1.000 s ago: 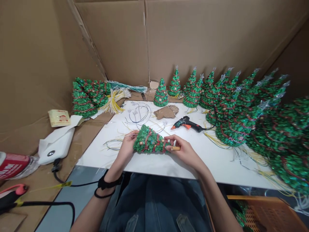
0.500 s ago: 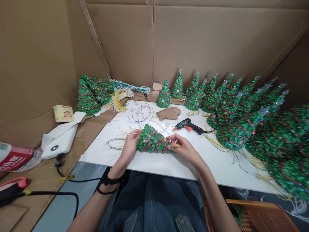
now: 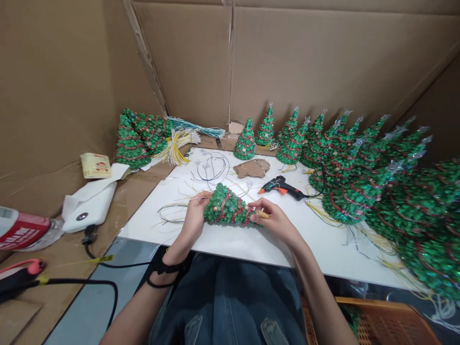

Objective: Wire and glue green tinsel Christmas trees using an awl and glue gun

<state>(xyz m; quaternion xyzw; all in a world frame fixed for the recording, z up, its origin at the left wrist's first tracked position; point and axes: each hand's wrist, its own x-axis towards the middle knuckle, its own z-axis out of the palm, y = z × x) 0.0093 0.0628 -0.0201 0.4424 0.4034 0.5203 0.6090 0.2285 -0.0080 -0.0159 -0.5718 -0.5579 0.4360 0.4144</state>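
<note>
A small green Christmas tree [image 3: 228, 207] with red garland and gold balls lies on its side over the white board, its tip pointing right. My left hand [image 3: 196, 211] is closed around its base end. Near the tip, my right hand [image 3: 275, 218] is closed on a short tool with a wooden handle [image 3: 263, 214]; the tool's working end is hidden by the fingers and the tree. Those fingers also touch the tree's upper part. Just beyond sits a black hot glue gun [image 3: 281, 188] with an orange nozzle and trigger.
Behind the tree are a cardboard scrap [image 3: 251, 168], loose thin wires [image 3: 212, 168] and a standing tree [image 3: 245, 140]. Several star-topped trees [image 3: 334, 153] crowd the right. Wire bundles [image 3: 178, 146], a white power bank [image 3: 89, 206] and a bottle [image 3: 25, 230] lie left. An orange basket [image 3: 391, 318] sits below right.
The view has shifted very slightly. Both hands keep hold of the tree and the wooden-handled tool in almost the same place.
</note>
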